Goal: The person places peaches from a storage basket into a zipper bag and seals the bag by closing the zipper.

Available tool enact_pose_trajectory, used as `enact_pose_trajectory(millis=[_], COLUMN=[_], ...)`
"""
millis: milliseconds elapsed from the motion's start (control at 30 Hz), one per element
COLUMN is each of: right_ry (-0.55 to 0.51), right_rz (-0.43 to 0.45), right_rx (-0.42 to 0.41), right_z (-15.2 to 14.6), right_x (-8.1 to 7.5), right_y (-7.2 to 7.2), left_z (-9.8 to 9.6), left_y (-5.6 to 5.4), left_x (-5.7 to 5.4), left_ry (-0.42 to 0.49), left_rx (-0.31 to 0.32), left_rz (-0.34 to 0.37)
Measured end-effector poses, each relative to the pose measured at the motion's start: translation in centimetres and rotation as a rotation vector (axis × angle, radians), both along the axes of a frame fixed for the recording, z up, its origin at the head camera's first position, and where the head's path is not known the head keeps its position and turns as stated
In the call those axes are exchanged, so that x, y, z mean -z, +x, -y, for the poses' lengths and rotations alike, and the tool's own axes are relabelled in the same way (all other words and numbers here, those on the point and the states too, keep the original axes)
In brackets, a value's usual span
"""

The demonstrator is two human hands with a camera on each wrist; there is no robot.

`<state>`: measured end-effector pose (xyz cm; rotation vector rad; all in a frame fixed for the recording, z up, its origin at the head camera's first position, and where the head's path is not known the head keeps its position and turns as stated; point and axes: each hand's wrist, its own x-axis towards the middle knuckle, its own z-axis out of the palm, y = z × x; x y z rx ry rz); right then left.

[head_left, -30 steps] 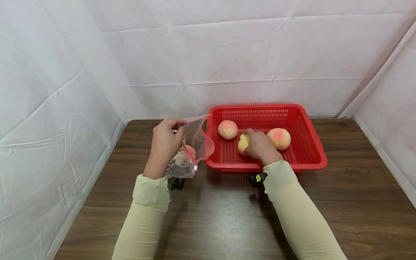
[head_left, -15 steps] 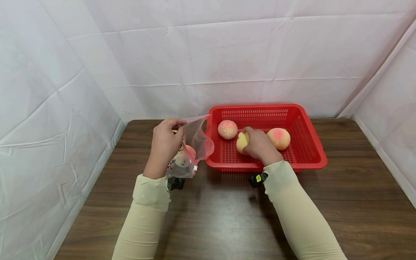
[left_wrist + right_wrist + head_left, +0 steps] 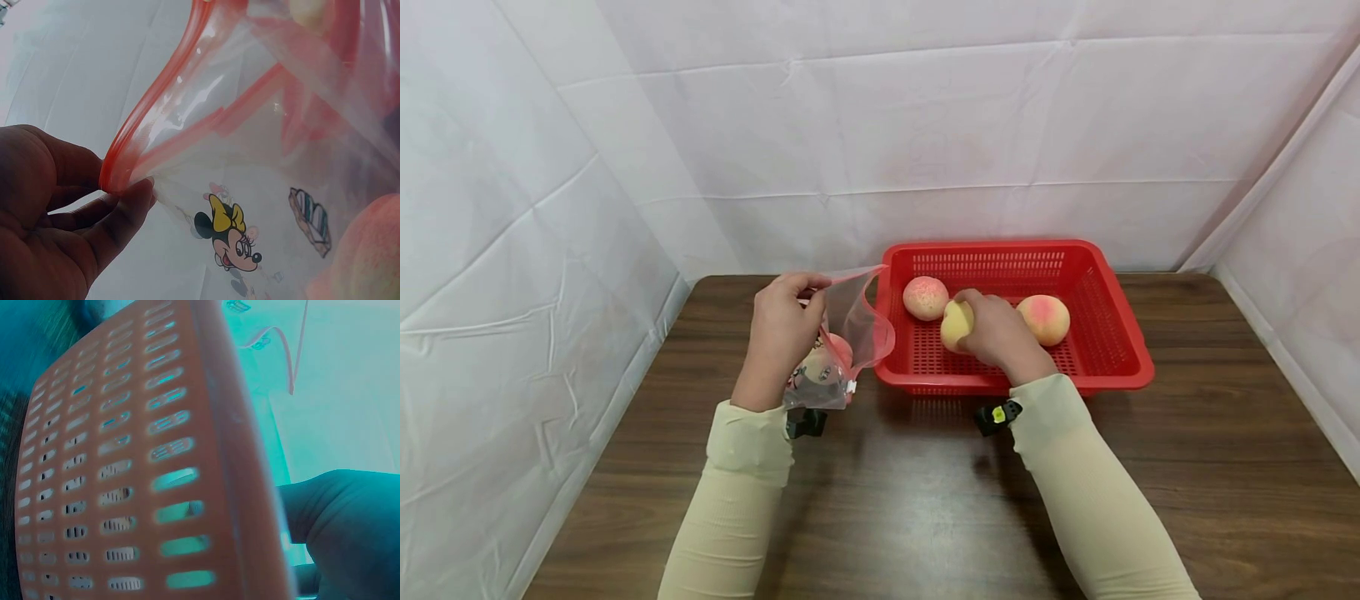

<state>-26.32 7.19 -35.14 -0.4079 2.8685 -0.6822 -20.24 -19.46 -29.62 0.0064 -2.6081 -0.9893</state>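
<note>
My left hand (image 3: 786, 329) pinches the red-edged rim of a clear zip bag (image 3: 861, 312), whose mouth gapes toward the basket. Inside the bag lies a peach (image 3: 823, 362), partly covered by printed cartoon figures; the left wrist view shows the thumb and fingers on the red zip strip (image 3: 150, 106). Over the red basket (image 3: 1123, 333), my right hand (image 3: 996, 329) grips a yellowish peach (image 3: 956, 325) from its right side. One pink peach (image 3: 925, 298) sits to the left of it, another peach (image 3: 1043, 320) to the right. In the right wrist view the basket wall hides most of that hand (image 3: 350, 531).
The basket stands near the back edge of a dark wooden table (image 3: 895, 517), just right of the bag. White cloth (image 3: 880, 125) hangs behind the table and along both sides.
The peach in my right hand has shifted slightly left and up within the basket, with the hand moving only a little. My left hand and the bag have stayed in place.
</note>
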Motion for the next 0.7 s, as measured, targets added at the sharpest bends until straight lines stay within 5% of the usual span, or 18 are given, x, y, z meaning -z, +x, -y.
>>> enact_pose_trajectory(millis=[700], right_ry=[-0.080], right_rz=[-0.017], right_rx=[-0.011], right_z=[0.3], right_x=[-2.2], right_y=[1.5], left_z=[0.0], left_y=[-0.1], left_x=[0.2], left_ry=[0.005], left_rx=[0.001], left_rz=[-0.011])
